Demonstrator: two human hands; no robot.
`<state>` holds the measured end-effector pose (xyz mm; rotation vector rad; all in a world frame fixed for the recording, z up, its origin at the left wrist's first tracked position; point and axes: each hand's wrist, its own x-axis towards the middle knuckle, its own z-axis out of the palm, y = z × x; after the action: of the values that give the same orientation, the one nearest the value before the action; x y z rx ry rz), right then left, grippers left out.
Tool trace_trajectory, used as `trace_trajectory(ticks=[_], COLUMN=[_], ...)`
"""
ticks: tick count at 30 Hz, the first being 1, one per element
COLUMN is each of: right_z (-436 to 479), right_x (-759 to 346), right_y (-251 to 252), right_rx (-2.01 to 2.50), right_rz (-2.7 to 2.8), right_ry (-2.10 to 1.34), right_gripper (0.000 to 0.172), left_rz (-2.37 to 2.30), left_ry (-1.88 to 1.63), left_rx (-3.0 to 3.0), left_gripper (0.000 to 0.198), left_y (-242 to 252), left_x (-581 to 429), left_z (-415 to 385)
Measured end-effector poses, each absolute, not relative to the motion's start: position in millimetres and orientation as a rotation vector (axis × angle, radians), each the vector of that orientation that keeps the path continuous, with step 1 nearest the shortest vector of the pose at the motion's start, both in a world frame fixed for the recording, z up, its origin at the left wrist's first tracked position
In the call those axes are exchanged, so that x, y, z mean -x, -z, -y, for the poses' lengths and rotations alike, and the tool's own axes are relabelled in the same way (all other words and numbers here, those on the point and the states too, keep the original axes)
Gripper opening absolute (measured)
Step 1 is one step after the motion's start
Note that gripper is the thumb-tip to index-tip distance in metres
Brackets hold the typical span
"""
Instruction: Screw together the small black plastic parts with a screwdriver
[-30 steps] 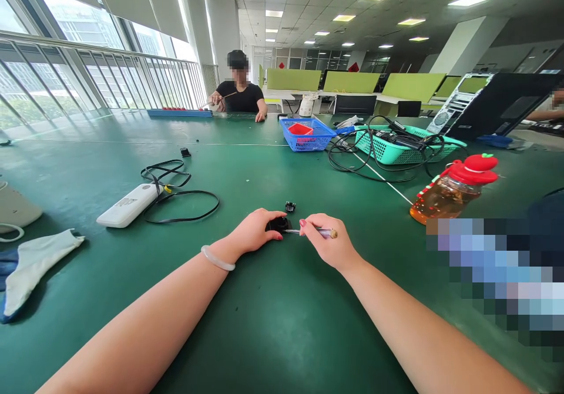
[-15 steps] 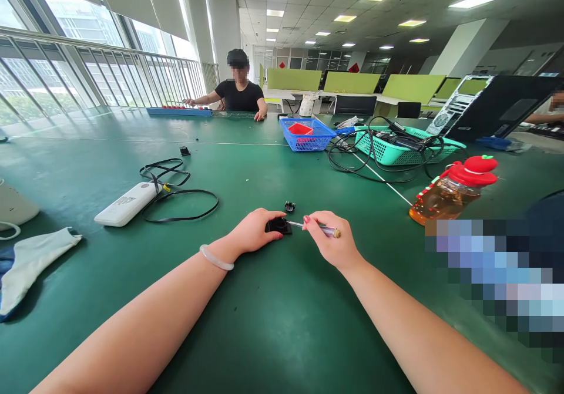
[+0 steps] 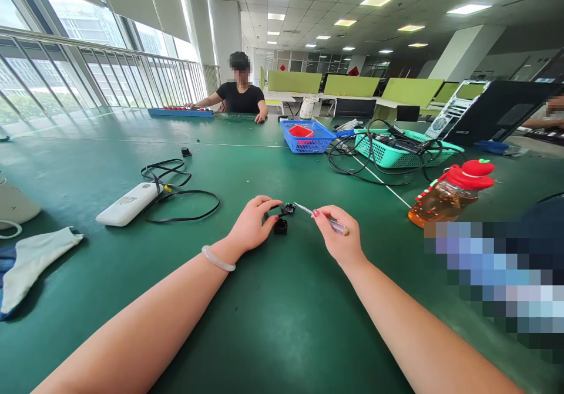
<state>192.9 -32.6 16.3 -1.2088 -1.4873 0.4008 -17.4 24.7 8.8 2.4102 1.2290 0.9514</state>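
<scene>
My left hand [image 3: 252, 225], a pale bangle at its wrist, is closed with thumb and fingers around a thin black plastic piece [image 3: 277, 210], partly hidden by the fingers. Just below its fingertips a small black block [image 3: 281, 227] lies on the green tabletop [image 3: 282, 300]. Right of the held piece sits a tiny black part [image 3: 289, 208] with a bright, detailed surface. A slim screwdriver [image 3: 337, 226] with a translucent handle is gripped in my right hand [image 3: 343, 238]. Its metal tip points left, close to the tiny part; whether they touch I cannot tell.
To the left lie a white power bank [image 3: 130, 205], a looped black cable [image 3: 185, 221] and a glove-like cloth [image 3: 33, 270]. A red-lidded bottle [image 3: 449, 197] stands right. Behind are a blue basket [image 3: 308, 141] and a green basket [image 3: 388, 156] of cables. A person [image 3: 240, 97] sits opposite.
The black assembly has come apart: my left hand has lifted the thin piece off, and the block now lies separately on the table. My right hand has drawn the screwdriver slightly right.
</scene>
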Motion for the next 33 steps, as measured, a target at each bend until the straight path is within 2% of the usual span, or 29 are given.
trace_trajectory(ticks=[4, 8, 12, 19, 25, 29, 33], right_z=[23.1, 15.6, 12.9, 11.7, 14.1, 16.1, 18.1], right_x=[-196.5, -199.5, -200.9, -200.3, -199.4, -199.1, -198.4], right_y=[-11.6, -5.4, -0.9, 0.2, -3.8, -5.7, -6.9], right_rx=[1.28, 1.37, 1.377, 1.381, 1.397, 1.397, 1.407], right_rz=[1.518, 1.503, 1.484, 1.513, 1.46, 1.456, 1.452], right_ry=[-0.489, -0.637, -0.694, -0.705, -0.685, -0.687, -0.728], right_gripper=[0.022, 0.026, 0.027, 0.027, 0.025, 0.023, 0.022], left_rz=[-1.605, -1.739, -1.7, -1.133, -1.45, -1.619, -1.577], left_ry=[-0.749, -0.558, -0.645, -0.544, -0.514, -0.549, -0.561], left_rx=[-2.4, -2.455, -2.492, -2.66, -2.559, -2.487, -2.488], left_gripper=[0.038, 0.036, 0.031, 0.039, 0.033, 0.038, 0.047], left_y=[-2.4, -4.4, -9.9, -3.6, -2.0, -2.8, -3.8], left_x=[20.0, 20.3, 15.9, 10.5, 13.6, 15.8, 14.8], left_z=[-28.5, -24.5, -18.3, -15.7, -19.5, -21.9, -19.7])
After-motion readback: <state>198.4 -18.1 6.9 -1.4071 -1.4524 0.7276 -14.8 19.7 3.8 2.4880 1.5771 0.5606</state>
